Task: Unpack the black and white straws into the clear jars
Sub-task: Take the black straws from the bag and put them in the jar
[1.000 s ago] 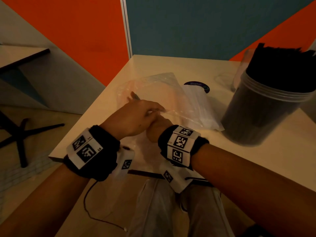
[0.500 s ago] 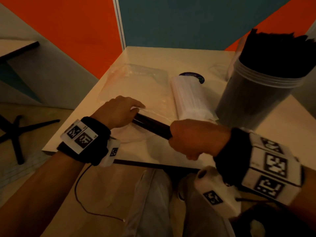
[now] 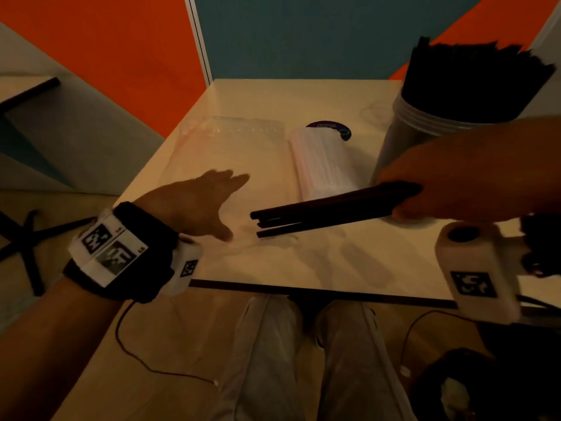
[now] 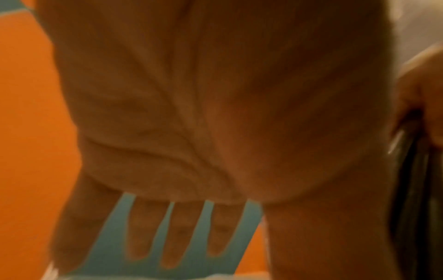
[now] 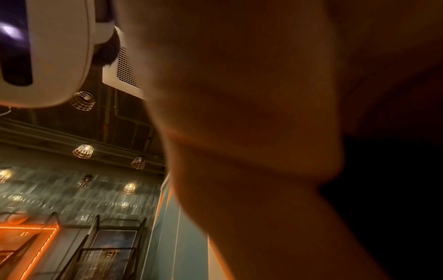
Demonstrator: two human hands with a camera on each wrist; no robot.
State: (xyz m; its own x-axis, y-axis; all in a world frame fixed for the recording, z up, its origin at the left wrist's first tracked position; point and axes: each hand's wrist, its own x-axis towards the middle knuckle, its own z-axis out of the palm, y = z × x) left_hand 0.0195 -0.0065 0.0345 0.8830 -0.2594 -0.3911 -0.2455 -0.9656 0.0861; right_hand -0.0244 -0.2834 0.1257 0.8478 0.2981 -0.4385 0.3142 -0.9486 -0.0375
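Black straws (image 3: 328, 209): small bundle, clamped at one end in right hand (image 3: 461, 180), held level above desk (image 3: 303, 95), beside near-full clear jar (image 3: 425, 138). Left hand (image 3: 197, 202) spread, empty. Likely light, slippery, loose; grip mid-bundle.

The left hand (image 3: 198, 205) reaches forward, palm down, its fingers (image 3: 233, 177) straight and close together, thumb angled off to the side, gripping nothing; the left forearm comes in from the lower left, a black band with white coded tags round the wrist; from the left wrist view, the palm (image 4: 215, 94) fills the frame, four straight fingers slightly parted. The right hand (image 3: 455, 180) comes in from the right edge, raised and blurred, fingers curled round one end of a bundle of black straws (image 3: 328, 211); a white tagged camera housing hangs below its wrist; the right wrist view shows only blurred skin.
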